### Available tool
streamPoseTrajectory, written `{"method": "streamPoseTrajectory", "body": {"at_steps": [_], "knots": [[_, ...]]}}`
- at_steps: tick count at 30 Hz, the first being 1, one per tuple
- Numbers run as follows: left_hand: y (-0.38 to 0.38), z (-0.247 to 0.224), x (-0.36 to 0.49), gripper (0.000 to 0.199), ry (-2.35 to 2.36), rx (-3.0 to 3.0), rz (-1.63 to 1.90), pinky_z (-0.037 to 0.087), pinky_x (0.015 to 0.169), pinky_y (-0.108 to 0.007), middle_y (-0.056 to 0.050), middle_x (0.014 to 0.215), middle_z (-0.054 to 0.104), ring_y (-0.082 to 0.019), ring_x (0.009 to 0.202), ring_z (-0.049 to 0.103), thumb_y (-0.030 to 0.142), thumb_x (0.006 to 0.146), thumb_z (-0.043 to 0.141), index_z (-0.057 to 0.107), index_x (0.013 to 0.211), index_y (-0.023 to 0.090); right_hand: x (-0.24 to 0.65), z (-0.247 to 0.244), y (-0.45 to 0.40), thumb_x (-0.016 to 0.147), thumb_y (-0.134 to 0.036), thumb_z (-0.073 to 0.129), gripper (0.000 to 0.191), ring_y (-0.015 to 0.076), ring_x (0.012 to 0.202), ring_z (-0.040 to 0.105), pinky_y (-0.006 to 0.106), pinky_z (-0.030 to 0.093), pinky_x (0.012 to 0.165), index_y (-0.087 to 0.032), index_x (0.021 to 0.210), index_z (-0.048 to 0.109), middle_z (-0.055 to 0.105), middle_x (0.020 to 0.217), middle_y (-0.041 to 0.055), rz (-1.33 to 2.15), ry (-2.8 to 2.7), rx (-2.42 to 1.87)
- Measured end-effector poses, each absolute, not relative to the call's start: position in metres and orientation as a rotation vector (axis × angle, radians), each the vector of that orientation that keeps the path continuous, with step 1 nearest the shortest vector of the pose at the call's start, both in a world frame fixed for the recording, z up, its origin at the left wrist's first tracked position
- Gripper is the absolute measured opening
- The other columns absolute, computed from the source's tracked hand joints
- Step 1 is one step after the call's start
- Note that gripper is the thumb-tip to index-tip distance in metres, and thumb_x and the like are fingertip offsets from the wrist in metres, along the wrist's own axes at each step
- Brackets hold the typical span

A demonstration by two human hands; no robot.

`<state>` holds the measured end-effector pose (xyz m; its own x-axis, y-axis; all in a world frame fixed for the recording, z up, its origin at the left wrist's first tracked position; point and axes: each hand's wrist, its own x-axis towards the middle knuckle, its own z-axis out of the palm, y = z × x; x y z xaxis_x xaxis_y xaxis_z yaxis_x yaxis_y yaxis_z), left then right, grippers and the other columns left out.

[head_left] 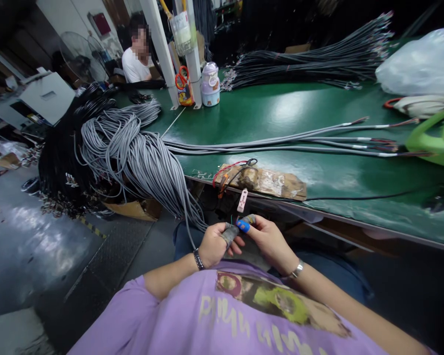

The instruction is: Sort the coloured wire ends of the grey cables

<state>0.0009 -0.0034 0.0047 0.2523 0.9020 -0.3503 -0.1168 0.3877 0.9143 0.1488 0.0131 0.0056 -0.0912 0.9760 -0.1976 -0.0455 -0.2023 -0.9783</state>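
Here, the left hand [215, 241] grips a slim grey round cable [187, 227], the right hand [263, 237] pinching its thin coloured wires [232, 219]. Just beyond both, an oblong pale pink tag [242, 200] bears unreadable print.

The left hand [217, 241] is gripping a grey cable [189, 229]; the right hand [268, 237], wearing a blue finger cover [243, 226], is pinching thin wires [232, 219] at its end. A grey bundle [148, 153] is drooping over the edge of the green table [244, 116], near a worn board [272, 182].
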Motion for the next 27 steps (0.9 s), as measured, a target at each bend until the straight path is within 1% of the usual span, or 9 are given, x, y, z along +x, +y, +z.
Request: {"method": "streamPoseTrajectory", "body": {"at_steps": [6,12,16,21,27], "knots": [[-0.0032,0.0046,0.0002,0.034,1.102,0.852,0.907,0.036,0.035,-0.016,-0.003,0.065,0.066,-0.009,0.043,0.058,0.046,0.071,0.065,0.056,0.075,0.013,0.1515,0.0089,0.0115,0.062,-0.053,0.077,0.040,0.0157,0.069,0.055,0.028,0.045,0.069,-0.017,0.075,0.065,0.064,0.074,0.0034,1.473,-1.165,-1.221],[-0.0031,0.0024,0.0001,0.033,1.098,0.899,0.928,0.037,0.036,-0.015,-0.003,0.065,0.066,-0.009,0.044,0.058,0.046,0.074,0.064,0.057,0.075,0.013,0.1526,0.0106,0.0116,0.066,-0.051,0.075,0.038,0.0168,0.075,0.058,0.029,0.047,0.074,-0.018,0.082,0.065,0.066,0.081,0.0044,1.484,-1.194,-1.196],[-0.0020,0.0017,0.0005,0.035,1.120,0.891,0.937,0.036,0.035,-0.015,-0.003,0.065,0.066,-0.009,0.043,0.058,0.048,0.075,0.063,0.056,0.074,0.014,0.1519,0.0116,0.0121,0.065,-0.052,0.075,0.039,0.0157,0.070,0.057,0.029,0.047,0.070,-0.017,0.078,0.064,0.065,0.075,0.0035,1.478,-1.200,-1.214],[-0.0009,0.0018,0.0010,0.036,1.146,0.856,0.971,0.035,0.035,-0.016,-0.003,0.065,0.065,-0.009,0.043,0.057,0.050,0.075,0.063,0.056,0.076,0.014,0.1509,0.0103,0.0117,0.061,-0.053,0.078,0.042,0.0157,0.068,0.056,0.029,0.047,0.068,-0.017,0.074,0.063,0.064,0.073,0.0036,1.453,-1.177,-1.249],[0.0001,0.0007,0.0005,0.036,1.127,0.788,1.053,0.032,0.033,-0.017,0.001,0.061,0.061,-0.008,0.040,0.053,0.049,0.073,0.065,0.057,0.079,0.014,0.1476,0.0080,0.0058,0.063,-0.050,0.077,0.037,0.0151,0.065,0.055,0.028,0.046,0.064,-0.018,0.071,0.061,0.063,0.069,0.0016,1.488,-1.206,-1.217]]}}
